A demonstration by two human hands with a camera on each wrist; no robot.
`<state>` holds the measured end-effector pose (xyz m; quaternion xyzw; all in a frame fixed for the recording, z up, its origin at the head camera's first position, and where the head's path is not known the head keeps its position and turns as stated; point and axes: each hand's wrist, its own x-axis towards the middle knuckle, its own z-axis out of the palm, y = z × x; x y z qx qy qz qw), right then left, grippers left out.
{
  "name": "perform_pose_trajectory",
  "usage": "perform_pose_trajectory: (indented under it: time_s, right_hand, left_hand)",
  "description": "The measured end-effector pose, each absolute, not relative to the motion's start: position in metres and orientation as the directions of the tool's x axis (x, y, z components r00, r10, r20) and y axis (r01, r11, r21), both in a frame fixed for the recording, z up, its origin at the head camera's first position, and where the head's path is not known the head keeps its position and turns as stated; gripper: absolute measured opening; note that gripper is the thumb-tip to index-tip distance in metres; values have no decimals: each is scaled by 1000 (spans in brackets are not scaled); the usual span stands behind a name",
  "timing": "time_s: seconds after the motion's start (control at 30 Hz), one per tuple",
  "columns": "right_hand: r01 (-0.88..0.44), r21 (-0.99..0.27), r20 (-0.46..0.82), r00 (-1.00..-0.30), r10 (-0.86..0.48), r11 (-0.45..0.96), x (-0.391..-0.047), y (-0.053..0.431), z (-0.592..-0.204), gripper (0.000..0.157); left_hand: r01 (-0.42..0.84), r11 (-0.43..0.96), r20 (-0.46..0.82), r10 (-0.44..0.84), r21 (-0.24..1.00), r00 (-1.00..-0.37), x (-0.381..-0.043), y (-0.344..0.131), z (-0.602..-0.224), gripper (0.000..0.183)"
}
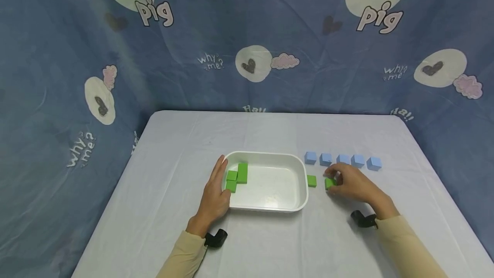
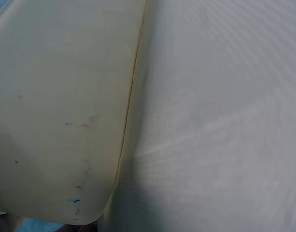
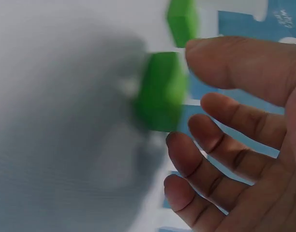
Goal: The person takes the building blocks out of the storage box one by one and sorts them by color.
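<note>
My left hand (image 1: 213, 198) holds the left end of a white tray (image 1: 266, 205), fingers along its outer side and thumb at the near corner. Several green blocks (image 1: 242, 173) lie in the tray's left end. In the left wrist view the tray's pale wall (image 2: 61, 121) fills the left part; little of the hand shows. My right hand (image 1: 353, 185) is around a green block (image 1: 329, 183) on the table. In the right wrist view, thumb and bent fingers stand about that block (image 3: 162, 92), with gaps visible. Another green block (image 1: 311, 181) sits beside the tray's right end.
Several light blue blocks (image 1: 357, 161) form a row behind the right hand, one partly covered by it. A white cloth (image 1: 270, 248) covers the table. A blue patterned curtain (image 1: 216, 20) hangs behind. A black wrist camera (image 1: 362, 219) sits on the right wrist.
</note>
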<state>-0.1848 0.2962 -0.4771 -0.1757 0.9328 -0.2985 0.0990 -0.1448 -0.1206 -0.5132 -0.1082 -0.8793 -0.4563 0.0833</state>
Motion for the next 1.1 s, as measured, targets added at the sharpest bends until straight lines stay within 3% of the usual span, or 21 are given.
perform_pose_trajectory:
  time_s: [0.53, 1.1]
  right_hand:
    - [-413, -558, 185, -907, -377, 720, -208, 276, -409, 32]
    - [-588, -573, 270, -793, -546, 571, -230, 233, -386, 36]
  left_hand:
    - [262, 561, 241, 112, 785, -964, -146, -121, -513, 87]
    - [263, 570, 243, 114, 778, -963, -145, -122, -513, 86]
